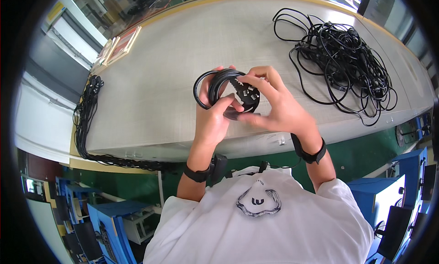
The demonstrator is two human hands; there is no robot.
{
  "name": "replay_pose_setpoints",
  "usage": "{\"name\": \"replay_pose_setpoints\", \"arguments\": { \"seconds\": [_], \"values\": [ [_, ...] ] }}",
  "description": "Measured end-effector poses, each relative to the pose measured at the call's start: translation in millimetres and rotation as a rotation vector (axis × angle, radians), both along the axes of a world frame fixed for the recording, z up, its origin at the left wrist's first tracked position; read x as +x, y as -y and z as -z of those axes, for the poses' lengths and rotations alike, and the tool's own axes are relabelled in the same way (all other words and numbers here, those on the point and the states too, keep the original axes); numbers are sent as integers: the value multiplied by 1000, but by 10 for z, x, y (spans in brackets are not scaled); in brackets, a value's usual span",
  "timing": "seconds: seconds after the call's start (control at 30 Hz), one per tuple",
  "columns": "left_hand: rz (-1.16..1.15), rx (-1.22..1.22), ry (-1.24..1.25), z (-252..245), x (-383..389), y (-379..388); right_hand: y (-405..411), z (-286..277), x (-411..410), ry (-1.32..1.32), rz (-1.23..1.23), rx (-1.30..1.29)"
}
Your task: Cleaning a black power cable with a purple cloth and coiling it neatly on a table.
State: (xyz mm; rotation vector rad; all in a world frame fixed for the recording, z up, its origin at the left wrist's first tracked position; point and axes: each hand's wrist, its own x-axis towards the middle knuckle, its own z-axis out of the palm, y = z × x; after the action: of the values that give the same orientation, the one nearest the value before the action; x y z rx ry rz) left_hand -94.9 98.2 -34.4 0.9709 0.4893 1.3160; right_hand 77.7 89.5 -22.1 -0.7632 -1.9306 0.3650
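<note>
A black power cable (pixel 216 86), wound into a round coil, is held above the middle of the grey tabletop (pixel 164 72). My left hand (pixel 216 109) grips the coil's left and lower side, its thumb reaching into the ring. At the coil's right side is my right hand (pixel 274 101), with finger and thumb spread around the black plug end (pixel 249 94), where metal prongs show. The index fingertip touches the top of the plug; whether the thumb presses on the coil is blurred. Each wrist wears a black strap.
A large tangle of black cables (pixel 343 61) lies on the table's right side. A long bundle of black cables (pixel 82 126) runs along the left edge and over the front corner. Framed flat items (pixel 121 46) lie at the back left. Blue desks (pixel 374 192) with monitors stand behind.
</note>
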Motion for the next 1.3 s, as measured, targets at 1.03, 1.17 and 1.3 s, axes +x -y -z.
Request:
{"name": "replay_pose_setpoints", "arguments": {
  "seconds": [1.03, 1.17, 1.3],
  "values": [
    [326, 87, 362, 76, -226, 76, -11, 83, 205, -92, -51, 152],
    [347, 52, 427, 84, -208, 123, -67, 82, 319, -56, -63, 106],
    [357, 166, 335, 95, -195, 60, -79, 146, 272, -161, -144, 49]
  ]
}}
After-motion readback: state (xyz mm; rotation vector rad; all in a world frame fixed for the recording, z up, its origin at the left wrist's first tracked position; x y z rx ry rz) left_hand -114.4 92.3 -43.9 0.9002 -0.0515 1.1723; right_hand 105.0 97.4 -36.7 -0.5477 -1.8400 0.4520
